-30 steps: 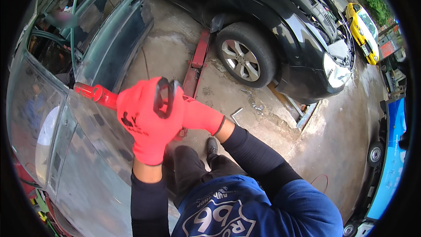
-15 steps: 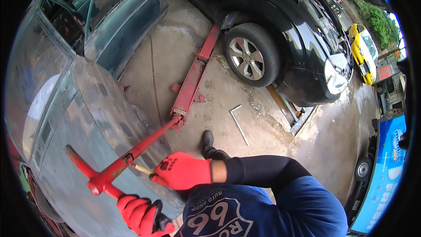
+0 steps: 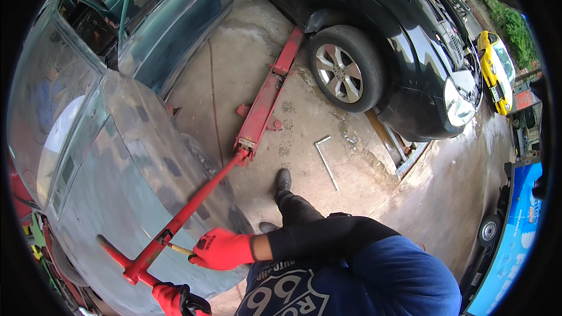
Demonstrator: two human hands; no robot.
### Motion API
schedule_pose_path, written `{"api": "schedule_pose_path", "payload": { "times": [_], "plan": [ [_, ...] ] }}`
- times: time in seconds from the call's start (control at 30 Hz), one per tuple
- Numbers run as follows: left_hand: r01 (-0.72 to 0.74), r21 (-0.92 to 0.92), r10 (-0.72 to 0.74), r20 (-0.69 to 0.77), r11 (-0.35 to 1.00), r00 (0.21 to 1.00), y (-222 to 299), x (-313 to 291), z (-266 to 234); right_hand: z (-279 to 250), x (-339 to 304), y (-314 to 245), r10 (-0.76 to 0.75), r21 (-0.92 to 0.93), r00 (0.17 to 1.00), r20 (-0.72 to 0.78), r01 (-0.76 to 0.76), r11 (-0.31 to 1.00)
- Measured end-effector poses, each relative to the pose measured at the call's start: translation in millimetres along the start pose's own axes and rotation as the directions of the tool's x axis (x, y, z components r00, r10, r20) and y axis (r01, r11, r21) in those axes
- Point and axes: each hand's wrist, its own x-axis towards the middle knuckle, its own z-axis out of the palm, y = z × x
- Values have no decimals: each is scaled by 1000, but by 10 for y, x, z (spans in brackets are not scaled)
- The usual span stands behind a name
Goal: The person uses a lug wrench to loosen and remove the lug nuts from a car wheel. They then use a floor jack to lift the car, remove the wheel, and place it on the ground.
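A red floor jack (image 3: 261, 108) lies on the concrete, its far end under the black car. Its long red handle (image 3: 202, 196) slants up toward me and ends in a T-shaped crossbar (image 3: 111, 250). My left hand (image 3: 175, 299), in a red and black glove, is closed around the crossbar's near end. My right hand (image 3: 222, 249), in a matching glove, grips a thin yellowish rod (image 3: 180, 250). The rod's tip meets a dark slot in the handle; its kind I cannot make out, and its other end is hidden in the glove.
A black car (image 3: 404, 70) with its hood raised stands ahead right, its front wheel (image 3: 339, 69) beside the jack. At left is a car body (image 3: 88, 199) with patchy bare paint and an open door (image 3: 181, 29). An L-shaped wrench (image 3: 326, 164) lies on the floor.
The handle's crossbar has come lower and closer to me with my left hand on it. My right hand has moved down and left, still gripping the yellowish rod.
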Motion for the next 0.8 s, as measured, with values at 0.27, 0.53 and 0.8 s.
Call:
{"api": "schedule_pose_path", "payload": {
  "times": [0.27, 0.53, 0.8],
  "plan": [
    [-229, -115, 241, 95, 967, 966, 668, 1597, 1479, -1647, -610, 1144, -170, 13, 958, -231, 178, 984],
    [-232, -94, 229, -42, 968, 973, 1154, 2862, 2926, -3044, -845, 1475, 173, 551, 945, -279, 10, 834],
    [-283, -98, 274, -98, 954, 957, 1001, 2898, 2834, -2938, -695, 1373, 129, 523, 943, -308, 54, 851]
  ]
}}
